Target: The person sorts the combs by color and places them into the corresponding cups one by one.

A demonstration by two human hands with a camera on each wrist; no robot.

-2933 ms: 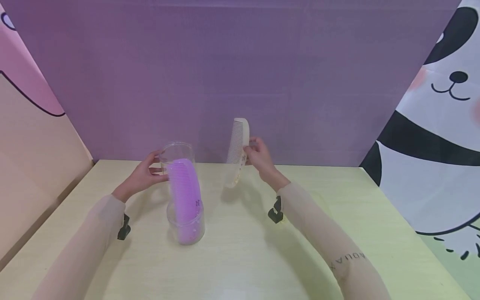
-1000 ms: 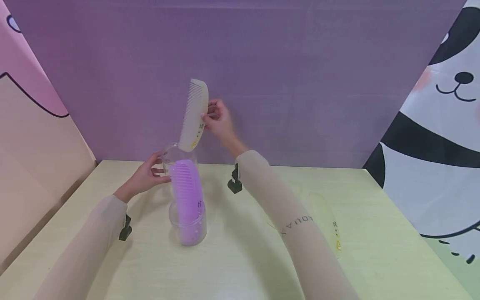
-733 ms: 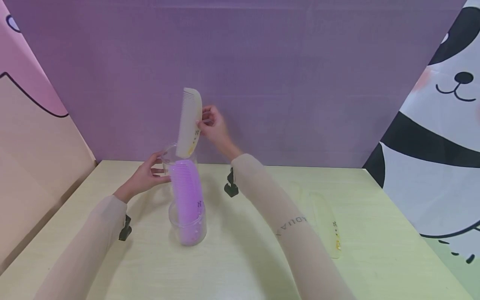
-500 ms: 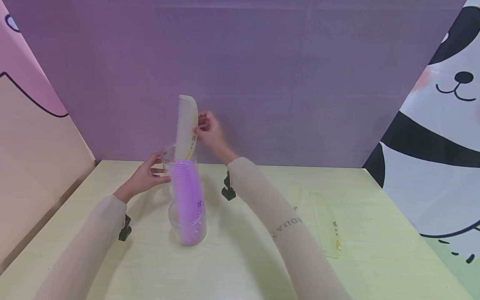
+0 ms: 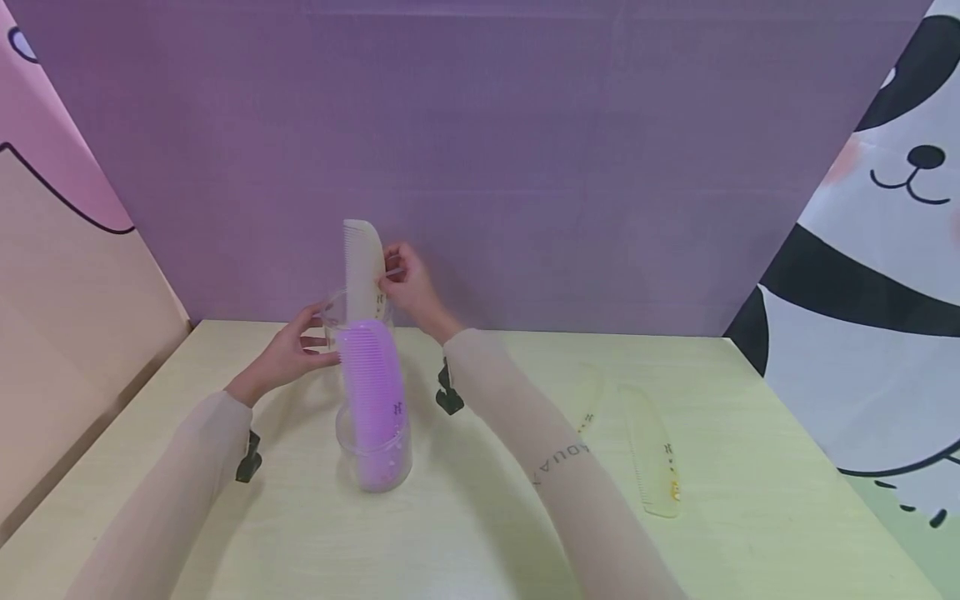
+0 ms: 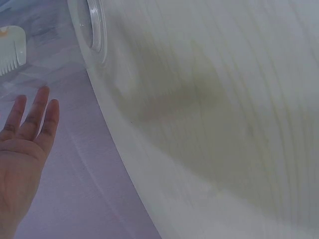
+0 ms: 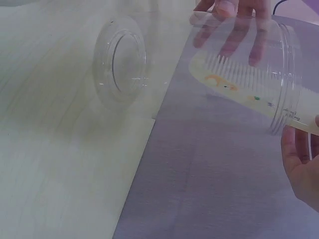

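My right hand pinches a pale cream comb by its spine, teeth facing left. The comb stands nearly upright, its lower end inside a tall clear plastic jar. In the right wrist view, the comb's printed end shows through the jar wall, well above the jar's base. My left hand holds the jar from the left, thumb and fingers spread along its side. Nearer to me, a purple comb leans in a shorter clear cup and hides part of the jar.
Two pale translucent combs lie on the table to the right: one comb fully visible, another comb partly under my right sleeve. A purple backdrop rises at the table's back edge.
My right hand has carried the cream comb left from the middle to above the jar, then lowered it partly inside. My left hand has stayed on the jar.
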